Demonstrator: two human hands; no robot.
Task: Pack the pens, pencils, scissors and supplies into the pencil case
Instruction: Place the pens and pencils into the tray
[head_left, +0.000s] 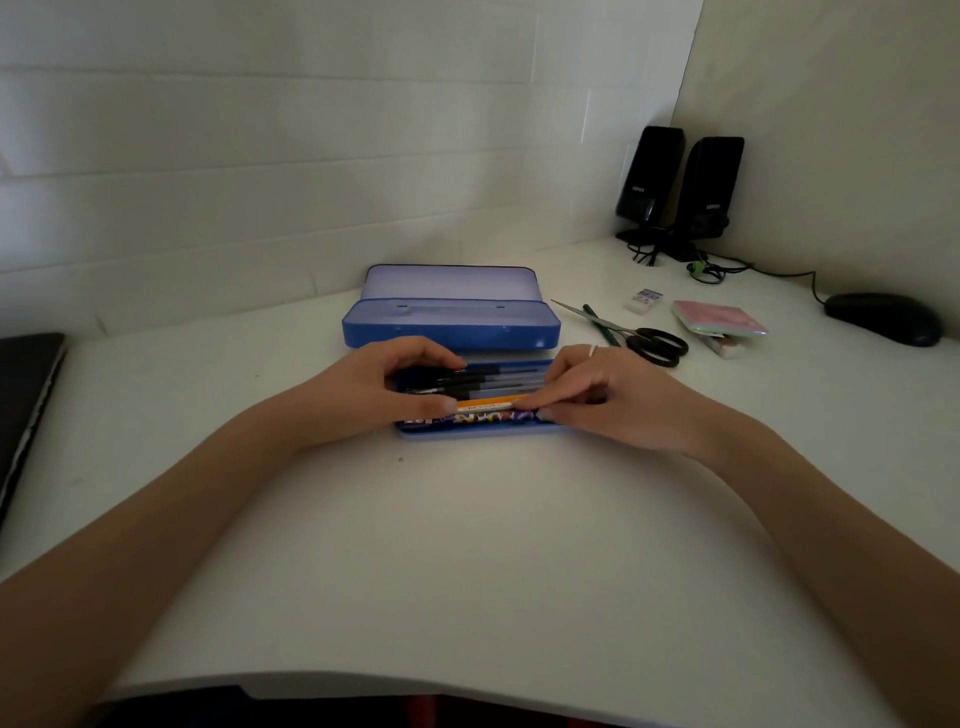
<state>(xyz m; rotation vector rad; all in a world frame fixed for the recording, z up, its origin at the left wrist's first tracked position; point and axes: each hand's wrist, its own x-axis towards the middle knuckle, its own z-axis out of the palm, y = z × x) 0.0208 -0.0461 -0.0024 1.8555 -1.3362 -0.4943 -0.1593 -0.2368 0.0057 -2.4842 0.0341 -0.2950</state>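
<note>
Both hands (597, 400) cover pencil case (452, 322) ends; pen tips hidden.

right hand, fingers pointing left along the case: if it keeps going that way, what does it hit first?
Most likely the left hand: the right hand points along the orange pencil toward its thumb. Depth unclear.

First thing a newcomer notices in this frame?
Two bare hands, left hand and right hand, meet mid-desk over the open blue hinged pencil case, arranging black pens and an orange pencil in its lower tray. To the right on the white desk lie black-handled scissors and a pink sticky-note pad, still unpacked.
</note>
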